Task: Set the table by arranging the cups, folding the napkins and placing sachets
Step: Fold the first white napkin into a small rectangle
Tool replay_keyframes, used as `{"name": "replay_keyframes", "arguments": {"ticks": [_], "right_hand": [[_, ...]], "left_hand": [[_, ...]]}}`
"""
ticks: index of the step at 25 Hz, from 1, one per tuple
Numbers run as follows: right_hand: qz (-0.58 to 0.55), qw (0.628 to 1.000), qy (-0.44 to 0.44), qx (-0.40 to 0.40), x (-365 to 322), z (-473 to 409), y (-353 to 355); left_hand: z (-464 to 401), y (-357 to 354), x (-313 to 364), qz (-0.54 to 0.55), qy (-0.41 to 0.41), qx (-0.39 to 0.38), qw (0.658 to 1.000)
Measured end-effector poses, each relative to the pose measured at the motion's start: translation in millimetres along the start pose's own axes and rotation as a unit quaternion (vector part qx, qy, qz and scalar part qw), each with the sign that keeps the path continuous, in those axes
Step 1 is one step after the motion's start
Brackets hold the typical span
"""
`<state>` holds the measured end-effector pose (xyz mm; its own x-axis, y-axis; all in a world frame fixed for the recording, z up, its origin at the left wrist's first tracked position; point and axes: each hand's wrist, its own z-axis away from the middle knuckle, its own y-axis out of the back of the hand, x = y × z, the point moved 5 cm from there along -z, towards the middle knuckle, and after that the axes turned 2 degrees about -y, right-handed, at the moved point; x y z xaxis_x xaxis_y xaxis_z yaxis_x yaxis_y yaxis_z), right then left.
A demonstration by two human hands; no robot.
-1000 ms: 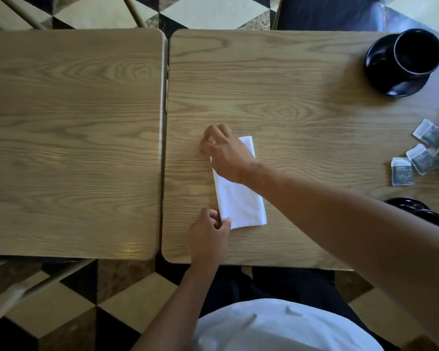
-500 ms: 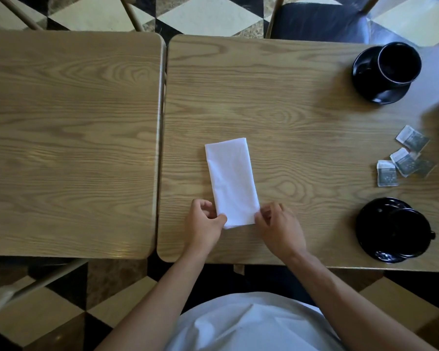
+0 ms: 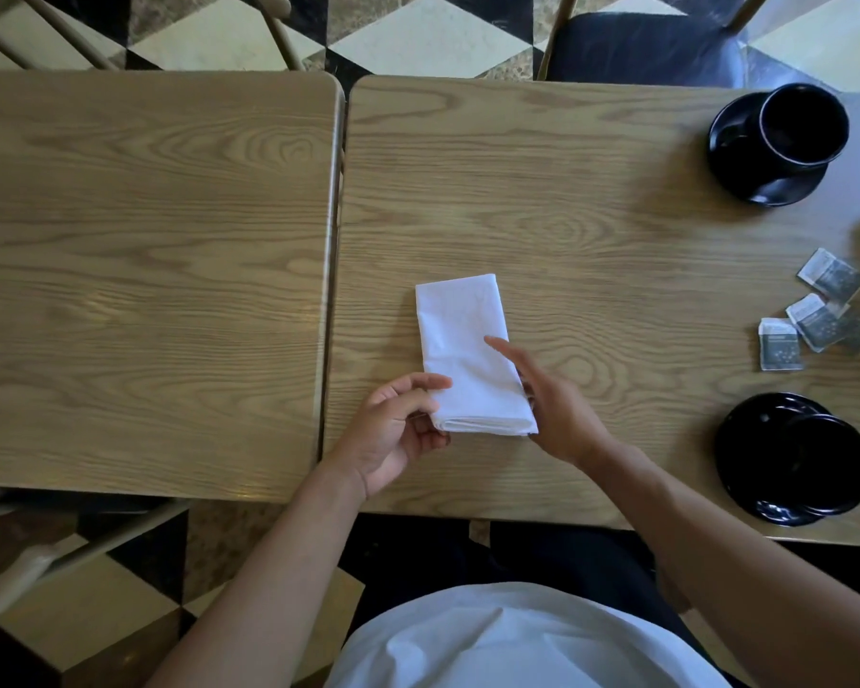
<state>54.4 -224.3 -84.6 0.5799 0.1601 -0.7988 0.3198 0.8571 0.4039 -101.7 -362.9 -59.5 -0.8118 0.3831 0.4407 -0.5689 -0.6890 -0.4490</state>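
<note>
Napkin [image 3: 470, 357]: white, folded to a long narrow rectangle, lying flat on the right table [image 3: 592, 201], toward its near edge and left of its middle; folded end faces the near edge. Layers show at that end.

Left hand [image 3: 395, 429]: fingers curled round the napkin's near-left corner, thumb on top, fingertips under the edge. Holds it.

Right hand [image 3: 552, 404]: fingers straight and together, laid along the napkin's right long edge, index finger resting on top of the cloth. Not gripping.

Sachets [image 3: 815, 315]: four small grey packets, loosely grouped near the right edge of the table, well apart from the napkin; two overlap.

Far cup [image 3: 800, 126]: black, standing on a black saucer [image 3: 736, 156] at the far right corner.
Near cup [image 3: 825, 459]: black, on a black saucer [image 3: 745, 439] at the near right corner.

Left table [image 3: 145, 270]: butted against the right one, narrow seam between. Checked floor [image 3: 428, 27] beyond.
</note>
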Motion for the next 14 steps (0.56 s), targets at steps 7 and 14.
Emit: {"name": "replay_keyframes", "arguments": {"ticks": [7, 14], "right_hand": [[-0.093, 0.993, -0.054, 0.046, 6, -17, 2], [-0.145, 0.984, -0.095, 0.045, -3, -18, 4]], "left_hand": [[-12, 30, 14, -0.496, -0.214, 0.096, 0.836], [-25, 5, 13, -0.752, -0.376, 0.051, 0.539]]}}
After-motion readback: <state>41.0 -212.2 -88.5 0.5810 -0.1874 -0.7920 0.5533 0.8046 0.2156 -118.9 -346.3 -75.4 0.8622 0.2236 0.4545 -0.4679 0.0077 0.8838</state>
